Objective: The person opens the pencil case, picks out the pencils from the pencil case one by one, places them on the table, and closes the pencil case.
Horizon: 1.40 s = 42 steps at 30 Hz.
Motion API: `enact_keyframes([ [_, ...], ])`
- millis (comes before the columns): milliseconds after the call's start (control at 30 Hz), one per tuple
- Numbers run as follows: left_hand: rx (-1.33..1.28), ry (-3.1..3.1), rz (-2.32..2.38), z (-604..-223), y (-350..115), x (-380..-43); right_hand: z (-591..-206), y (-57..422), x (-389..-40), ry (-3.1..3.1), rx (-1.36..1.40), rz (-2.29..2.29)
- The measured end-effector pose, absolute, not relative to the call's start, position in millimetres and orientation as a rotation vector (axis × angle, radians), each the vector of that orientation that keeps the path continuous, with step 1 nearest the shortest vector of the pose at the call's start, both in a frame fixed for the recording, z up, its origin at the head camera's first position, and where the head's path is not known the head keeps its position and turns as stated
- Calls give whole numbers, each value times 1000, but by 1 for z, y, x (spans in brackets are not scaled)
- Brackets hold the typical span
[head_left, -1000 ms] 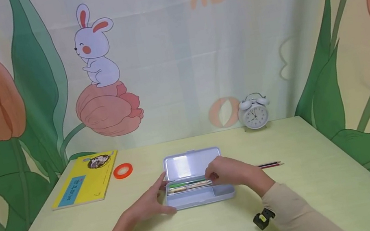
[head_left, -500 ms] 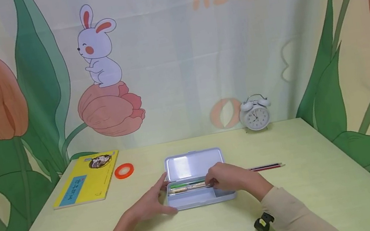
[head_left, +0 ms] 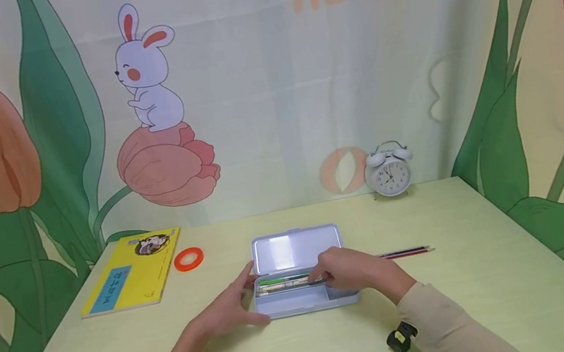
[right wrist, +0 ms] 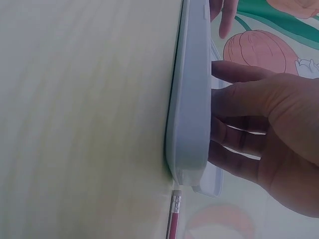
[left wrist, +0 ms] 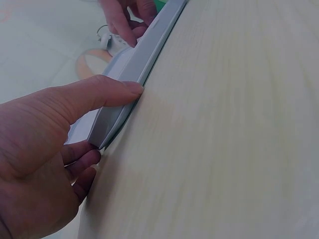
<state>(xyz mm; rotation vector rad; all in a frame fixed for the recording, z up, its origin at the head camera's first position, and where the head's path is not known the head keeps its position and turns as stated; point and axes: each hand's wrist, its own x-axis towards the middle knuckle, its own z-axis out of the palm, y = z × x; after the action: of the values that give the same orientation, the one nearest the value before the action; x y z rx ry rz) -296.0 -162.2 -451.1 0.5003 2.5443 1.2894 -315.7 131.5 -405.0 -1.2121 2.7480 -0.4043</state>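
Observation:
A pale lilac pencil case (head_left: 305,308) lies on the table with its lid (head_left: 295,249) raised toward the back. Its rear compartment holds a green pen (head_left: 278,280) and several light-coloured pens (head_left: 281,287). My left hand (head_left: 224,309) grips the case's left end, thumb at the front corner and fingers around the side. In the right wrist view, my right hand (right wrist: 286,117) reaches over the front wall, its fingertips hidden inside. In the head view the right index finger (head_left: 315,273) stretches out and touches the pens.
Pencils (head_left: 409,252) lie right of the case. At the back left are a yellow book (head_left: 134,271) and an orange-red tape roll (head_left: 180,263). A white alarm clock (head_left: 391,177) stands at the back right, before a printed curtain (head_left: 259,111).
My right hand has shifted slightly down into the case, and its index finger has straightened leftward onto the pens. The left hand keeps its place on the case.

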Motion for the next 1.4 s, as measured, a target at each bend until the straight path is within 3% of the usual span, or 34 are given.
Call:
enact_keyframes([
  [1400,507,2545,1303,-451,-162,-297,-397,134,-313,2733,-1293,-379],
])
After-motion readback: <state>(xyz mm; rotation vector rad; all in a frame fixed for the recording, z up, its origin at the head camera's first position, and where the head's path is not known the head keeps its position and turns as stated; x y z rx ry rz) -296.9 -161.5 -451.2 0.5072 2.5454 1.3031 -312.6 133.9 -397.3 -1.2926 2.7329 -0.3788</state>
